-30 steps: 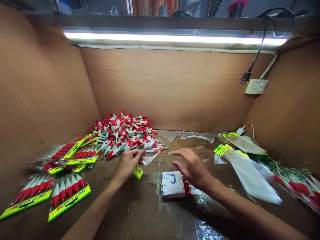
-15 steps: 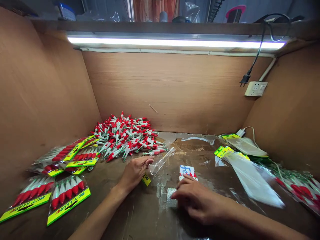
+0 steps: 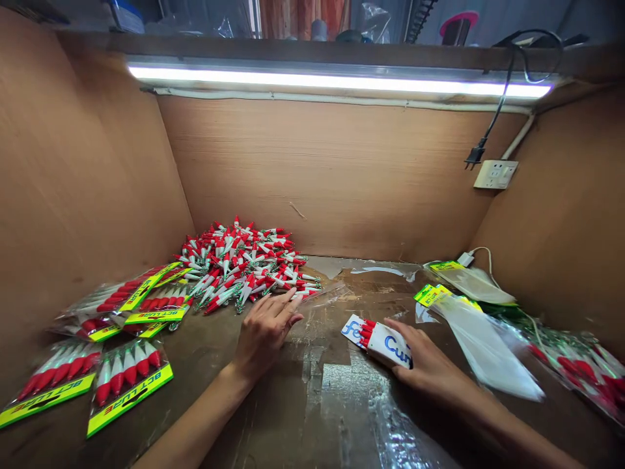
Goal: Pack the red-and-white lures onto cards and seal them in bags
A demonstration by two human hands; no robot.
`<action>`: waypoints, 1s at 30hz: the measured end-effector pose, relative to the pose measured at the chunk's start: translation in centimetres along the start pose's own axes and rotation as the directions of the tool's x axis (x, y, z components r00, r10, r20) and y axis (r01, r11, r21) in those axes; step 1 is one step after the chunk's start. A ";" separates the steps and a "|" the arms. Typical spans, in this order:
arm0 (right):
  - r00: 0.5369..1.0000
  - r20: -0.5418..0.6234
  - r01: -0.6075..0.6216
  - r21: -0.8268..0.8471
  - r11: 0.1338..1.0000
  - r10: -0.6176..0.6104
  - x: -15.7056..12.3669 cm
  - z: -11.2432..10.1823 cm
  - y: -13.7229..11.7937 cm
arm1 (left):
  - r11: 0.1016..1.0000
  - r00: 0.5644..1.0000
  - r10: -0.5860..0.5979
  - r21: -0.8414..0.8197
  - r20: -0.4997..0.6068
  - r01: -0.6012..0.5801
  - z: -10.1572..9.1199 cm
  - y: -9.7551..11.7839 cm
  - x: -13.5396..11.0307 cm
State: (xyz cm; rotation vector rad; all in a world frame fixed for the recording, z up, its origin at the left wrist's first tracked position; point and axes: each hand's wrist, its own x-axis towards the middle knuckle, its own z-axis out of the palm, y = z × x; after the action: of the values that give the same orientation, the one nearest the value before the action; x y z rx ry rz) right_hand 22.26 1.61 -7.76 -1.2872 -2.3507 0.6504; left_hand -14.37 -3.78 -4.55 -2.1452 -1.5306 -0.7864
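My left hand (image 3: pixel 266 326) lies palm down at the front of a pile of red-and-white fishing lures (image 3: pixel 239 260), fingers stretched out. From its fingertips a clear plastic bag (image 3: pixel 322 293) extends to the right; whether the palm covers more of the bag is hidden. My right hand (image 3: pixel 422 358) grips a white holder (image 3: pixel 388 345) marked with blue handwriting, thumb and fingers on its right end. Several red lure tips (image 3: pixel 367 332) show in the holder's gap. It rests low over the brown worktop (image 3: pixel 288 417), tilted slightly.
Packed lures with yellow header cards (image 3: pixel 131 397) lie at the left. Clear bags with yellow headers (image 3: pixel 488 345) are on the right, beside more bagged lures (image 3: pixel 576 365). Wooden side walls enclose the worktop. A black plug (image 3: pixel 475 156) hangs near a wall socket (image 3: pixel 495 174).
My left hand has flattened and moved up towards the pile, and the bag's yellow header no longer shows. My right hand has moved right and now grips the white holder by its end.
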 end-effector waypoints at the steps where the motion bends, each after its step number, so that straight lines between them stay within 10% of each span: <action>1: 1.000 0.025 0.005 0.074 0.997 -0.007 0.1 -0.8 0.1 | 1.000 1.000 -0.002 0.014 -0.002 0.002 -0.1 0.1 0.0; 10: 0.990 0.090 0.045 0.510 0.859 -0.106 0.3 -4.5 -0.5 | 0.994 0.994 0.105 -0.045 0.015 -0.104 0.5 0.8 0.0; 30: 0.976 0.177 0.076 0.248 0.966 -0.123 -1.1 -5.0 -1.3 | 0.897 0.893 0.420 -0.223 0.160 -0.382 1.3 3.1 -0.6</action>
State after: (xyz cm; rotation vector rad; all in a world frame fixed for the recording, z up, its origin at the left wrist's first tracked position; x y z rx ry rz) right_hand 24.59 1.08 -3.06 -1.0331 -2.3775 1.0312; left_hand -11.34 -4.44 -5.88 -2.6336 -1.0642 -0.5957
